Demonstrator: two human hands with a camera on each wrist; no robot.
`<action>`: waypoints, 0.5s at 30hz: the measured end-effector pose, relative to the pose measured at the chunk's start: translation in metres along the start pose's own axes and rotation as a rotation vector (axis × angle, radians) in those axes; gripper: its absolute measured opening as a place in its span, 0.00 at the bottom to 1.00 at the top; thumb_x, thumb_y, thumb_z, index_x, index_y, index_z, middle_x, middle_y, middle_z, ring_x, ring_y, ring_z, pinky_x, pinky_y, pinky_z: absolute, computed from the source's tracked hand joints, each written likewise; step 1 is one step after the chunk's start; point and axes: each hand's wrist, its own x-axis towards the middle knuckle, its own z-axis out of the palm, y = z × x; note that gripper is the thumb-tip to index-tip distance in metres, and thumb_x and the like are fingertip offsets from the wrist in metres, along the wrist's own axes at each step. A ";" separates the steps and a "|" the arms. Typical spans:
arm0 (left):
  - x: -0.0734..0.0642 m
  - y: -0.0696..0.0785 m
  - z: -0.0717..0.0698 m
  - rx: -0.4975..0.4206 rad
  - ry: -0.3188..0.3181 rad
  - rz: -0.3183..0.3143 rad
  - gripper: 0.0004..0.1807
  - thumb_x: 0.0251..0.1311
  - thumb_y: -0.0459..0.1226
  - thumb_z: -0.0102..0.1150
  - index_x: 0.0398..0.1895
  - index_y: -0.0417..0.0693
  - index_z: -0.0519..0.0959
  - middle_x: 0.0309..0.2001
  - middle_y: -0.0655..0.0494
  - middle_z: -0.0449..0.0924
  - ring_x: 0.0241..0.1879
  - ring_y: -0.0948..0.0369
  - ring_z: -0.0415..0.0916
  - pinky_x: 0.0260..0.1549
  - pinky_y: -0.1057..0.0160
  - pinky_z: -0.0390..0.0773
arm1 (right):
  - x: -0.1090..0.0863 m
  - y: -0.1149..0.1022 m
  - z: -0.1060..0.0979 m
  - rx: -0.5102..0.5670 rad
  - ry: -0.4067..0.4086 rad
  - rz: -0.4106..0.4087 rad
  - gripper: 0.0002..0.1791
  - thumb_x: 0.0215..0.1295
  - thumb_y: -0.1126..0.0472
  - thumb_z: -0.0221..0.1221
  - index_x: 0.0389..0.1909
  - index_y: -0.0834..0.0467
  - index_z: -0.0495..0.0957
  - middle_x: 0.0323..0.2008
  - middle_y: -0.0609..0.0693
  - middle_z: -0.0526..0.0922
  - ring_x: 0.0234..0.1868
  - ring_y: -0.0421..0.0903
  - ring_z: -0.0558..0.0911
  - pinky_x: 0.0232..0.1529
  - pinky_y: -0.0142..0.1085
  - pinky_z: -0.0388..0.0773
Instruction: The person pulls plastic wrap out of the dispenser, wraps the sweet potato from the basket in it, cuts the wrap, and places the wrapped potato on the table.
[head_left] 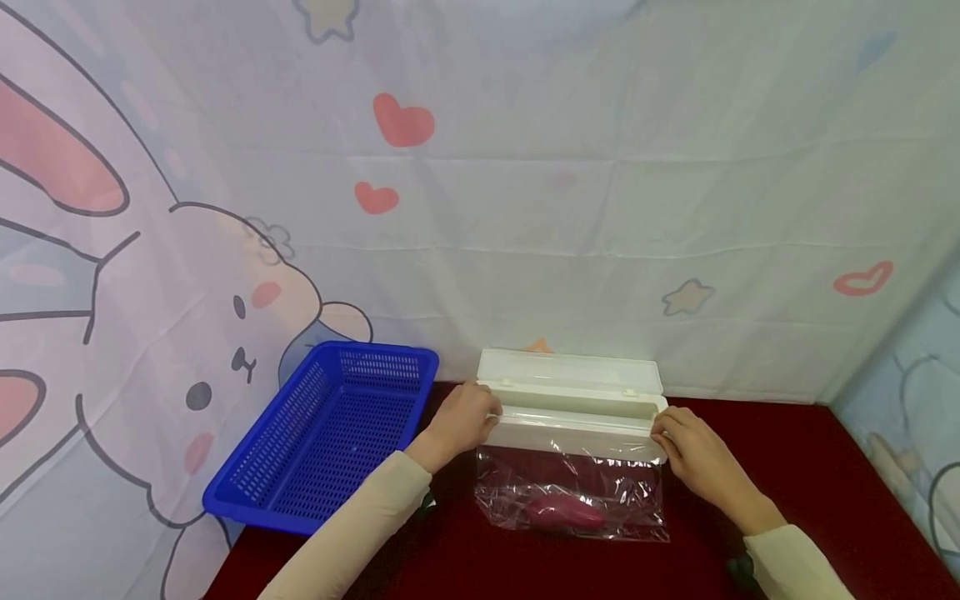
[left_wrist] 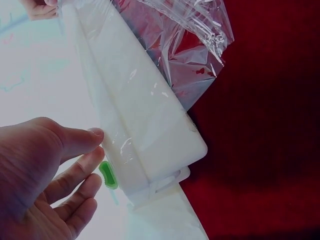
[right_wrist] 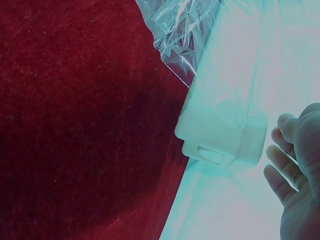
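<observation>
A white cling film box (head_left: 570, 442) with its lid (head_left: 566, 368) raised stands before the backdrop. Clear cling film (head_left: 585, 475) hangs over its front and spreads onto the table over a smooth, elongated pink-purple object (head_left: 565, 512). At the box's left end, my left hand (head_left: 467, 412) pinches the film between thumb and index finger. A small green piece (left_wrist: 108, 175) shows beside those fingertips in the left wrist view. My right hand (head_left: 697, 454) is at the right end, thumb and index fingertips together at the film's edge; glare washes out the film there in the right wrist view.
To the left stands a blue perforated plastic basket (head_left: 429, 367), close to my left forearm. A dark red cloth (head_left: 840, 483) covers the table. Behind it hangs a pale printed fabric backdrop (head_left: 525, 208) with a cartoon rabbit, hearts and stars.
</observation>
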 end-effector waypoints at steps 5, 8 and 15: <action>0.000 0.001 -0.001 0.007 0.000 -0.001 0.03 0.57 0.33 0.77 0.35 0.47 0.92 0.33 0.51 0.90 0.37 0.51 0.85 0.44 0.51 0.84 | -0.002 0.000 -0.002 0.000 0.011 -0.009 0.14 0.57 0.77 0.73 0.32 0.58 0.80 0.37 0.48 0.83 0.39 0.45 0.79 0.38 0.43 0.80; 0.000 0.000 -0.001 0.017 -0.003 0.001 0.02 0.58 0.33 0.76 0.34 0.48 0.92 0.33 0.52 0.90 0.37 0.52 0.85 0.45 0.52 0.83 | -0.004 0.000 -0.003 0.004 0.010 -0.009 0.14 0.56 0.77 0.73 0.33 0.57 0.80 0.37 0.46 0.83 0.38 0.43 0.78 0.37 0.41 0.78; 0.000 0.000 0.000 0.008 0.002 0.009 0.03 0.59 0.32 0.74 0.31 0.49 0.92 0.33 0.54 0.90 0.37 0.54 0.85 0.46 0.53 0.83 | -0.006 -0.001 -0.007 0.008 0.005 0.005 0.15 0.57 0.77 0.72 0.34 0.57 0.80 0.38 0.45 0.82 0.39 0.42 0.77 0.37 0.39 0.78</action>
